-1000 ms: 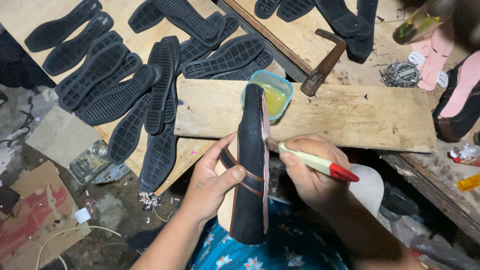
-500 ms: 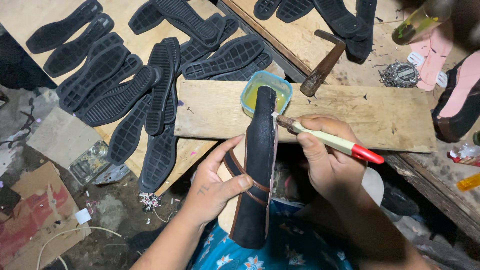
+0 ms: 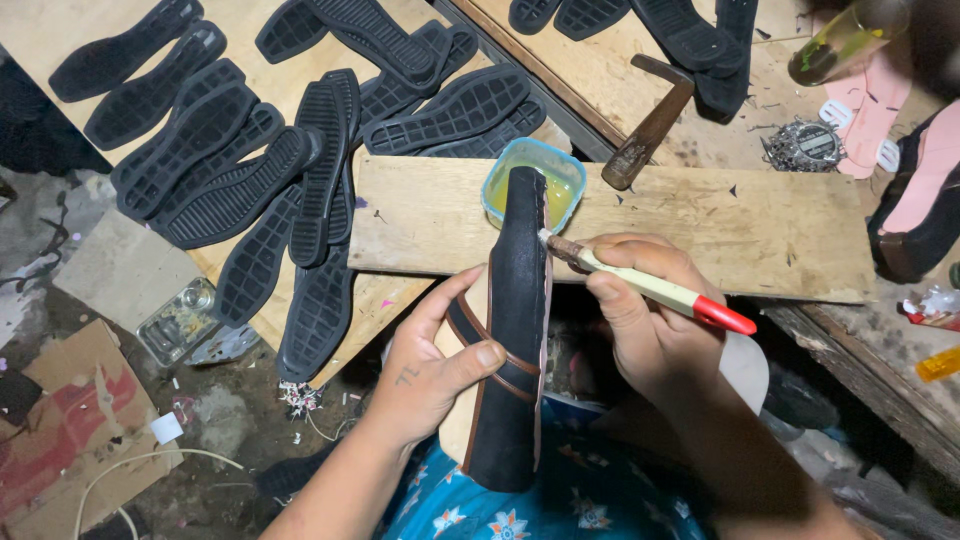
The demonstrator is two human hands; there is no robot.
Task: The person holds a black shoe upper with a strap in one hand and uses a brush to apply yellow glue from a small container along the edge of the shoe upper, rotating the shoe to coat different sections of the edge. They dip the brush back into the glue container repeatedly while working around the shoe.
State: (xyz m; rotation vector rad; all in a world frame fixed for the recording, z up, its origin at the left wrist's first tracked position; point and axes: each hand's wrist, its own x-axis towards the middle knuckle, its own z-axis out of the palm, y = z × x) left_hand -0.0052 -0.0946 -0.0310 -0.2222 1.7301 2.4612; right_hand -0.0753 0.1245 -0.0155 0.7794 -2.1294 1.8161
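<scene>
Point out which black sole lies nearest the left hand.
The sole at the pile's lower right end, lying lengthwise over the board's edge, just left of the left hand. All the others lie farther up and left.

Torn red-printed cardboard box (image 3: 60, 430), perhaps packaging, lower left.

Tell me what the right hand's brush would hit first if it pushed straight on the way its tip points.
The brush in the right hand points left, and its tip already seems to touch the edge of the black shoe, so that comes first.
</scene>
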